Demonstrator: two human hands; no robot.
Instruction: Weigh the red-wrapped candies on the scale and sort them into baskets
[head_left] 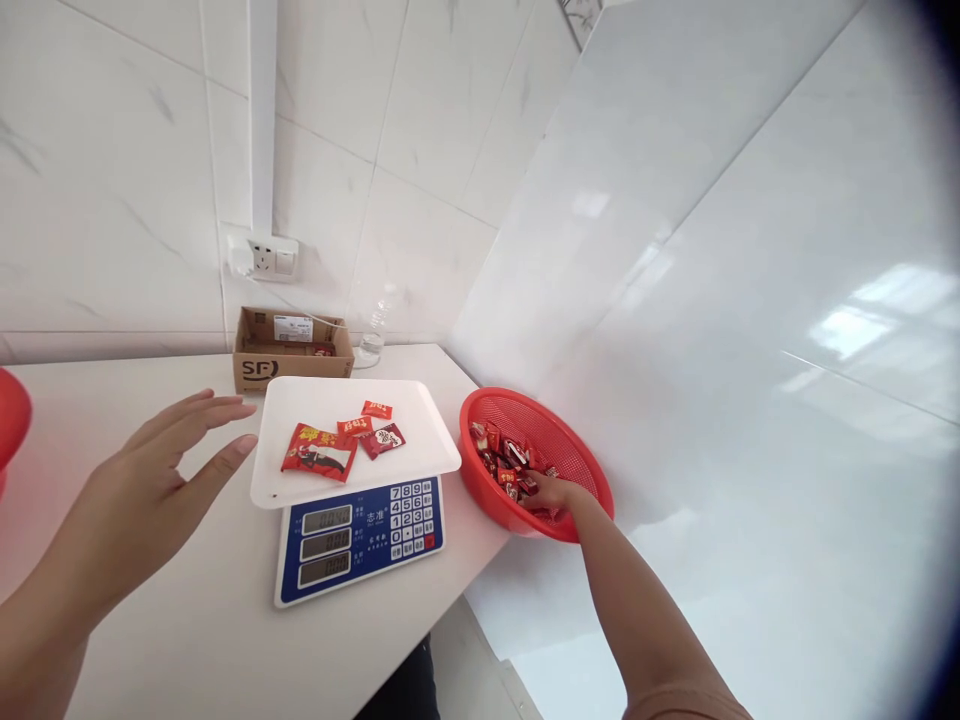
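My left hand (161, 480) hovers over the table just left of the white scale tray (420, 455), thumb and fingers apart, holding nothing. On that tray lie a larger red snack packet (321, 453), a dark red packet (383, 440) and two small red packets, one of them the small red packet (376, 409) at the back. The tray sits on a blue and white digital scale (360, 540). At the right, my right hand (551, 493) reaches into a red plastic basket (577, 465) among several red wrapped packets (487, 440). Its fingertips are partly hidden by the packets.
Behind the tray stands an open cardboard box (292, 370) with a clear plastic bottle (375, 325) beside it. A red container (11, 415) shows at the left edge. The white table (202, 640) meets a tiled wall with a power socket (262, 257); a glossy panel rises at the right.
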